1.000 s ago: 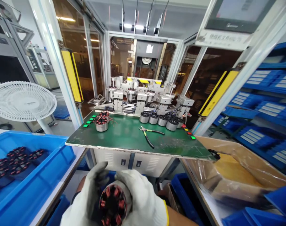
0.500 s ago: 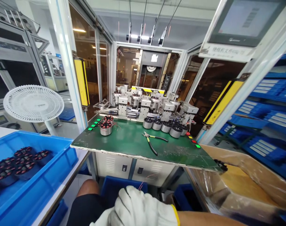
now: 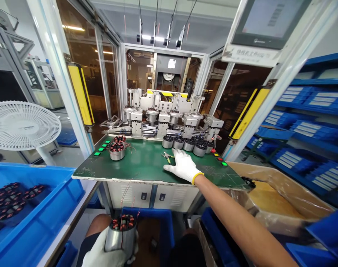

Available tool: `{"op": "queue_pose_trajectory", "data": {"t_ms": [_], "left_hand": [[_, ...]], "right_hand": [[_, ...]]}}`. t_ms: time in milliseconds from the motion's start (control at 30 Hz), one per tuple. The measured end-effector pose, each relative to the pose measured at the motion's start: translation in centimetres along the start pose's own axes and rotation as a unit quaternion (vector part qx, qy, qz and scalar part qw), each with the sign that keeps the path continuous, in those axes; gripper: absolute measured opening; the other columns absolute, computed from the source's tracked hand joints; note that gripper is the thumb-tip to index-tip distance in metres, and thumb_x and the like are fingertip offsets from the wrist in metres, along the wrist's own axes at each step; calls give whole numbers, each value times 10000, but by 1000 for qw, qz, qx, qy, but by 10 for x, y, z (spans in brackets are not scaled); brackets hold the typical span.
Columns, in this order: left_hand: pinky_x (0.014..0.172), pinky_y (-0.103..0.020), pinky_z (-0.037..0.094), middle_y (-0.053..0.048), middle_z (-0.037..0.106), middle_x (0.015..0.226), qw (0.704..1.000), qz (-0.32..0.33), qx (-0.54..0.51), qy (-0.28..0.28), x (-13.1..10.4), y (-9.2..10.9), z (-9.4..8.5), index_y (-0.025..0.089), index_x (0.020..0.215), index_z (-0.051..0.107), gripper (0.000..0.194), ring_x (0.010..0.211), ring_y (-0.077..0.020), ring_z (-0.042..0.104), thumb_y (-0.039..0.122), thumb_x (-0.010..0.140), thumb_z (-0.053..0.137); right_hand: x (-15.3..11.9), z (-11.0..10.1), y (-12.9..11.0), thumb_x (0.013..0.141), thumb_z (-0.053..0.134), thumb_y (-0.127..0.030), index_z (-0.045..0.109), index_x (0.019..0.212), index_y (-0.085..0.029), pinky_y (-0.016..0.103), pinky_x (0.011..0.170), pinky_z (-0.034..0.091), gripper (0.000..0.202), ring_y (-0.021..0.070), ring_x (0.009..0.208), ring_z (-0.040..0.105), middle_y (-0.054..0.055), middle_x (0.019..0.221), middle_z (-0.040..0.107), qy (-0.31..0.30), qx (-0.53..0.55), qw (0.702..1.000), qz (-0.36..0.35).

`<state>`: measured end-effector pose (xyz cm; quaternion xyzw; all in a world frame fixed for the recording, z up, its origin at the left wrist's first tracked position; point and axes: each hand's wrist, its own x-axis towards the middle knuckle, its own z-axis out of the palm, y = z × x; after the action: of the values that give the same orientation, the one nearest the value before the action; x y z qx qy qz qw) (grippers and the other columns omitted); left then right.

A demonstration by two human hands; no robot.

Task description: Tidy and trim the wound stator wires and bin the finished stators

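The right hand (image 3: pixel 183 166), palm down with fingers extended and thumb spread, is open over the cutters (image 3: pixel 167 156), whose head shows just left of its fingers, between fingertips and thumb; whether they touch cannot be told. The tool's long axis runs from this head back toward the palm, which hides the handle ends. The left hand (image 3: pixel 104 253), farther from the cutters, grips a wound stator (image 3: pixel 120 239), coils upward, loose wires (image 3: pixel 125 193) rising above it.
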<state>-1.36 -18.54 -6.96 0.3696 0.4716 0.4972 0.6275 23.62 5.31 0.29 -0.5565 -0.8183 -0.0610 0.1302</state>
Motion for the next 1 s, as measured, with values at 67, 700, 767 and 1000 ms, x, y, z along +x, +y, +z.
{"op": "queue_pose_trajectory", "data": {"t_ms": [67,700,767,1000], "left_hand": [[681,-416,515,-60,676,773,999,3,-44,-3,1,-3,2,248,917,699,401,751,-297,645,319,527,760],[739,-388,518,-45,695,797,997,-30,-67,30,-6,-6,8,193,894,707,389,792,-282,639,165,507,701],[746,-391,523,-37,701,800,998,-34,-28,51,-8,-9,6,210,912,710,399,808,-292,648,173,515,699],[678,-346,529,-31,721,821,992,-68,77,67,-12,-13,3,210,970,709,457,783,-278,654,153,517,691]], "right_hand": [[0,11,3,812,576,-649,404,1392,-58,452,1023,310,846,354,1245,405,225,1355,452,-27,-18,999,4],[-126,-37,-34,710,453,-116,464,1364,-265,351,810,499,671,255,1040,568,84,1236,553,-97,19,955,-281],[-130,-46,-42,713,456,-111,489,1341,-287,356,833,503,653,250,1048,572,69,1229,568,-130,55,945,-295],[-126,-57,-58,676,495,-85,398,1422,-324,333,867,497,789,233,1075,565,44,1289,531,-217,99,917,-320]]}}
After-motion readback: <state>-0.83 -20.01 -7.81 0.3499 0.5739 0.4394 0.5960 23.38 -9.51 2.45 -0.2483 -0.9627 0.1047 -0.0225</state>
